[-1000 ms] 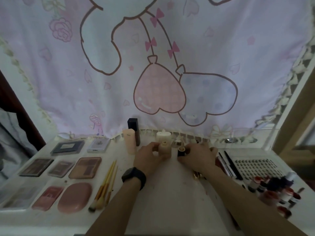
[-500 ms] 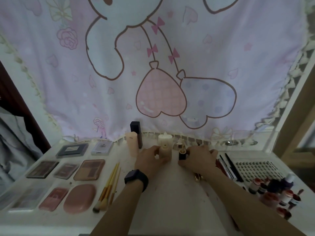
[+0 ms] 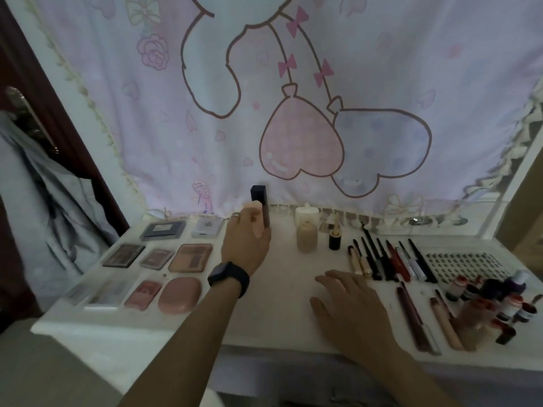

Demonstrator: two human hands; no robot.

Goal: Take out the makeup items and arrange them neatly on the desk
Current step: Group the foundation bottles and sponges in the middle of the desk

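My left hand (image 3: pixel 246 245) is wrapped round the peach tube (image 3: pixel 255 207) at the far edge of the white desk (image 3: pixel 279 304), right beside the tall black bottle (image 3: pixel 258 193). My right hand (image 3: pixel 349 306) is spread loose, holding nothing, near the row of pencils (image 3: pixel 388 259). Palettes (image 3: pixel 191 257) sit to the left, and the pink cartoon curtain (image 3: pixel 293 83) hangs behind.

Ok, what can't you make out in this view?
Head view: tube mostly covered by the left hand gripping it.
Head view: dark bottle, lower part behind tube and hand.
Head view: small bottles at right, blurred, labels unreadable.
Head view: clear cases front left, blurred, contents unclear.
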